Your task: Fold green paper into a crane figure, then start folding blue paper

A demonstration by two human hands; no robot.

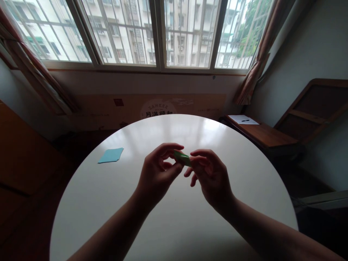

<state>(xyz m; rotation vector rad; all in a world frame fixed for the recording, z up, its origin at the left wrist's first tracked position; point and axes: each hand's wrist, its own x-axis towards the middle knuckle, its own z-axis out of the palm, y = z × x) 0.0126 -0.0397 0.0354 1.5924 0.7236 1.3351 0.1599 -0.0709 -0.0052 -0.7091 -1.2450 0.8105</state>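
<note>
From where I sit, the blue paper sheet point(111, 155) lies flat at about ten o'clock on the round white counter point(174, 224), well apart from both hands. Moving right, my left hand point(156, 174) hovers above the middle of the counter, its fingers point(168, 148) curled in and pinched closed on the left end of a small green folded paper point(182, 158). That piece sits in the air between the two hands, tilted down toward four o'clock and not touching the counter. The right hand point(209, 177) meets it from the three o'clock side, thumb and forefinger nipped onto the other end and the remaining fingers loosely bent below. Farther out at two o'clock, a wooden side desk point(261, 134) carries a white sheet with a pen point(243, 119). My worry is the grip: so little of the paper shows between the fingertips that an uneven pull could tear it or crumple a crease, and the strong backlight from the window point(163, 32) leaves the folds in shadow, so I could easily misjudge an edge.
</note>
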